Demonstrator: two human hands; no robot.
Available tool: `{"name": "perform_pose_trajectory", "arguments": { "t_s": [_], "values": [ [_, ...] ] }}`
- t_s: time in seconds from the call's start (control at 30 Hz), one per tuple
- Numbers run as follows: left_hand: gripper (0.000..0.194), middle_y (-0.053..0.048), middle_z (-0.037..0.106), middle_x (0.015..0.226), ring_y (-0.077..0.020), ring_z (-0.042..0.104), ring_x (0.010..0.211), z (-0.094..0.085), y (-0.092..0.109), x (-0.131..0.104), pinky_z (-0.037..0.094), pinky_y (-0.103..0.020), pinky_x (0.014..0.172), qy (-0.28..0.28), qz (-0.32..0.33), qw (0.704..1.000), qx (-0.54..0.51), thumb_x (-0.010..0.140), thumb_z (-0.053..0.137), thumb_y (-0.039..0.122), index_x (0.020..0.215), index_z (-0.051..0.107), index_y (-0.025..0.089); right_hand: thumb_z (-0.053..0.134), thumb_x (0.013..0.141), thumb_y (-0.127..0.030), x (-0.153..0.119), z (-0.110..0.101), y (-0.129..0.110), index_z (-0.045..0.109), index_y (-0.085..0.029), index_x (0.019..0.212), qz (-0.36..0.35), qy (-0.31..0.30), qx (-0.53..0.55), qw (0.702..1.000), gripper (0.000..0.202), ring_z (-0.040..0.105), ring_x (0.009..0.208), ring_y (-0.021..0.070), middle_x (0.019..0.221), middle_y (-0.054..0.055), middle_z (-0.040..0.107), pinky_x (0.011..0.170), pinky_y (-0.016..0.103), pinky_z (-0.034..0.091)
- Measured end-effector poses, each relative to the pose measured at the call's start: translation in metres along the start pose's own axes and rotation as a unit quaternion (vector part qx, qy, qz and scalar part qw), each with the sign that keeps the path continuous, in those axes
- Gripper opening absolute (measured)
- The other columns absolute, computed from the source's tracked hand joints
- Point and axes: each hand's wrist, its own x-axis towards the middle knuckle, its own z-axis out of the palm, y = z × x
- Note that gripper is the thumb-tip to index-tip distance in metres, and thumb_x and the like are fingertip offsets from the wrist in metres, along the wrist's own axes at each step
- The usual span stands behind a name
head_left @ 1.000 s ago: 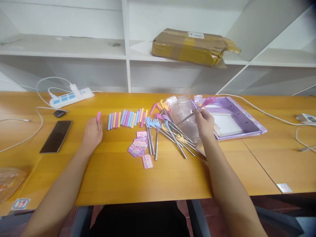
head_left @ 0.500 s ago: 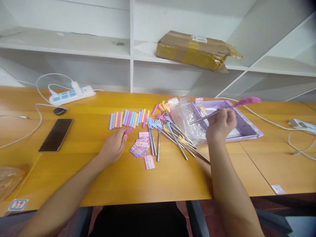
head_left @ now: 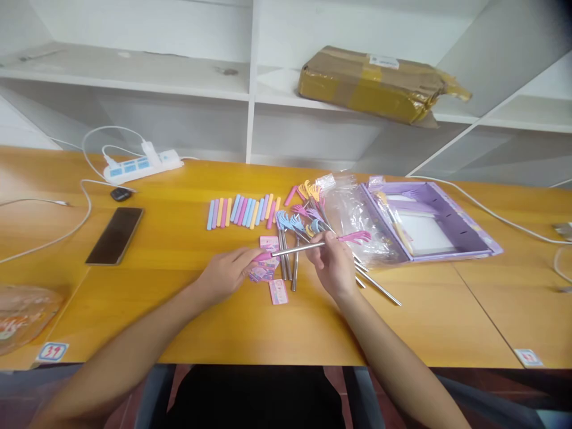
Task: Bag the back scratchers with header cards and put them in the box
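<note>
Over the table (head_left: 268, 336), the left hand (head_left: 226, 275) pinches a pink handle (head_left: 262, 257), the right hand (head_left: 333, 265) a metal rod (head_left: 297, 248).

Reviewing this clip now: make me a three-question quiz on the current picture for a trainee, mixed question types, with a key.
1. Multiple choice: what does the person's left hand hold?
A) the flat black phone
B) a pink stick-shaped handle
C) the thin white cable

2. True or false: the brown cardboard box with yellowish tape lies on the white shelf, above table level.

3. Fill the gap: the right hand grips a silver metal rod whose hand-shaped head is ____.

Key: 1 B; 2 true; 3 pink.
</note>
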Motion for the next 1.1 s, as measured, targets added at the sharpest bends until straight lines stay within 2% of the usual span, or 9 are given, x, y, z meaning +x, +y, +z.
{"name": "perform_pose_trajectory", "arguments": {
  "t_s": [0.17,0.4,0.5,0.63,0.73,0.87,0.97,1.03,1.1],
  "values": [
    [0.038,-0.004,0.073,0.1,-0.0139,0.066,0.074,0.001,0.001,0.001,0.052,-0.026,0.069,0.001,0.01,0.999,0.039,0.117,0.039,0.034,0.142,0.065,0.022,0.066,0.102,-0.057,0.001,-0.008,0.0,0.075,-0.021,0.087,0.001,-0.002,-0.026,1.0,0.039,0.038,0.048,0.0109,0.054,-0.005,0.047,0.051,0.028,0.028],
    [0.028,-0.001,0.072,0.091,-0.0099,0.063,0.068,0.0,0.002,0.0,0.042,-0.023,0.057,0.092,0.03,0.992,0.077,0.112,0.056,0.031,0.134,0.071,0.023,0.064,0.103,-0.061,-0.008,-0.002,0.005,0.078,-0.021,0.091,0.007,-0.05,-0.045,0.998,0.044,0.041,0.046,0.0101,0.058,-0.004,0.053,0.048,0.028,0.031],
    [0.027,0.0,0.072,0.087,-0.0097,0.063,0.066,-0.003,0.002,-0.001,0.039,-0.024,0.054,0.089,0.051,0.989,0.106,0.111,0.057,0.031,0.131,0.074,0.025,0.063,0.104,-0.06,-0.007,-0.006,0.007,0.077,-0.021,0.09,0.024,-0.068,-0.043,0.996,0.044,0.042,0.046,0.0101,0.06,-0.003,0.055,0.045,0.027,0.028],
    [0.028,-0.001,0.075,0.086,-0.0101,0.066,0.068,-0.004,0.005,-0.002,0.041,-0.025,0.056,0.073,0.033,0.99,0.115,0.112,0.055,0.035,0.126,0.078,0.026,0.062,0.104,-0.062,-0.007,-0.006,0.011,0.073,-0.021,0.089,0.033,-0.084,-0.032,0.995,0.045,0.046,0.047,0.0106,0.063,-0.002,0.059,0.046,0.027,0.032],
    [0.029,-0.001,0.075,0.085,-0.0106,0.067,0.068,0.0,0.008,-0.004,0.043,-0.025,0.057,0.077,0.023,0.992,0.102,0.112,0.056,0.037,0.121,0.08,0.025,0.061,0.104,-0.064,-0.014,0.003,0.018,0.073,-0.021,0.091,0.05,-0.13,-0.031,0.99,0.046,0.051,0.05,0.0121,0.068,0.0,0.064,0.048,0.027,0.039],
    [0.027,-0.002,0.074,0.087,-0.0109,0.069,0.069,0.008,0.014,-0.005,0.047,-0.024,0.059,0.081,0.037,0.995,0.052,0.111,0.058,0.033,0.124,0.079,0.022,0.059,0.105,-0.062,-0.025,0.02,0.023,0.074,-0.021,0.093,0.07,-0.192,-0.017,0.979,0.046,0.054,0.052,0.0123,0.07,0.0,0.064,0.051,0.027,0.042],
    [0.027,-0.003,0.074,0.089,-0.0118,0.07,0.073,0.011,0.016,-0.004,0.05,-0.023,0.064,0.073,0.026,0.997,0.005,0.111,0.059,0.033,0.126,0.078,0.021,0.058,0.105,-0.064,-0.024,0.021,0.019,0.074,-0.02,0.096,0.073,-0.213,-0.046,0.973,0.048,0.056,0.056,0.0132,0.072,0.001,0.063,0.054,0.028,0.043],
    [0.027,-0.003,0.074,0.09,-0.0126,0.069,0.075,0.01,0.014,-0.002,0.051,-0.024,0.068,0.072,0.006,0.997,-0.027,0.11,0.06,0.034,0.126,0.078,0.021,0.06,0.103,-0.066,-0.016,0.014,0.015,0.074,-0.021,0.101,0.061,-0.196,-0.062,0.977,0.047,0.053,0.056,0.0134,0.069,-0.001,0.061,0.054,0.027,0.041],
    [0.028,-0.003,0.071,0.087,-0.013,0.067,0.074,0.009,0.011,0.0,0.051,-0.024,0.068,0.073,-0.02,0.996,-0.055,0.11,0.059,0.036,0.124,0.078,0.021,0.065,0.101,-0.065,-0.006,0.002,0.012,0.072,-0.023,0.107,0.025,-0.126,-0.056,0.99,0.043,0.045,0.053,0.0126,0.062,-0.005,0.053,0.053,0.026,0.037]
  ]
}}
